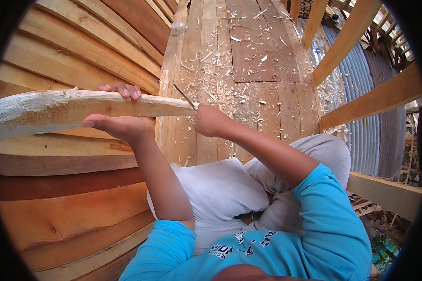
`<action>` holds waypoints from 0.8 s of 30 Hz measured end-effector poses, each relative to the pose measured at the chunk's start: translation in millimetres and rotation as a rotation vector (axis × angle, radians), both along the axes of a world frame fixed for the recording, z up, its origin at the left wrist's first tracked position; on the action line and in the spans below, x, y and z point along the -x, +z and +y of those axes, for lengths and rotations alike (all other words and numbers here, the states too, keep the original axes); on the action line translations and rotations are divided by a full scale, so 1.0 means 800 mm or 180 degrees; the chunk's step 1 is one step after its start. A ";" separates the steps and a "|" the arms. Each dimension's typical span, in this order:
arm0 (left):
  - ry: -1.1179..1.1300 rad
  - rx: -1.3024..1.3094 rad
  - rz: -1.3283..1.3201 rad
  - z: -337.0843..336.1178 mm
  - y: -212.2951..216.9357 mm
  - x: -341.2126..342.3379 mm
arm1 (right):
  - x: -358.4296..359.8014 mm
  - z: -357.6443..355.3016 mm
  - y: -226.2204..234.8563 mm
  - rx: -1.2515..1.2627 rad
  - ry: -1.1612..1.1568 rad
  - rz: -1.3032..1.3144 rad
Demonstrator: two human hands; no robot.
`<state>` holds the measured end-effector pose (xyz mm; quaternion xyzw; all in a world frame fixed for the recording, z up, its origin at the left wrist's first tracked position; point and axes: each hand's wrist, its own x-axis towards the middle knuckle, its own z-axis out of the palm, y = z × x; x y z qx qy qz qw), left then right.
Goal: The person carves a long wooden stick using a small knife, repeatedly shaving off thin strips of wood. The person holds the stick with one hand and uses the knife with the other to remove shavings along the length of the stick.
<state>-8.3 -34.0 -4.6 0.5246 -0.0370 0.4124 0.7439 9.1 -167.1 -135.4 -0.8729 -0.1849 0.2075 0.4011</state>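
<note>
A long, pale, curved piece of wood (70, 112) reaches from the left edge to the middle of the view. It has a rough-hewn top edge and a smoother brown face. My left hand (122, 125) grips it from below, thumb along the near side and fingertips showing over the far edge. At its narrow right end, my right hand (212, 121) is closed in a fist around a tool with a thin dark blade (183, 95). The blade points up and left, at the wood's tip; the fist hides the handle.
Wood shavings (220, 89) litter the plank floor (288, 100) ahead. Stacked boards (70, 206) line the left side. Slanting wooden rails (370, 105) stand on the right, with corrugated metal sheets (361, 93) beyond. A small clear plastic item (178, 28) lies at the far left of the floor.
</note>
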 end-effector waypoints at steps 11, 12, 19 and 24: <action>0.0116 0.0104 -0.0043 0.012 -0.008 0.002 | 0.005 0.007 0.024 -0.0664 -0.0073 0.0612; 0.0173 0.0091 -0.0057 0.006 -0.004 0.004 | 0.010 0.011 0.045 -0.0951 -0.0064 0.0109; 0.0082 -0.0050 -0.0100 0.016 -0.003 0.003 | -0.005 -0.001 0.020 -0.0679 -0.0177 0.1506; 0.0187 -0.0180 -0.0001 0.005 -0.003 0.008 | -0.004 0.003 0.036 -0.1062 0.0197 0.0302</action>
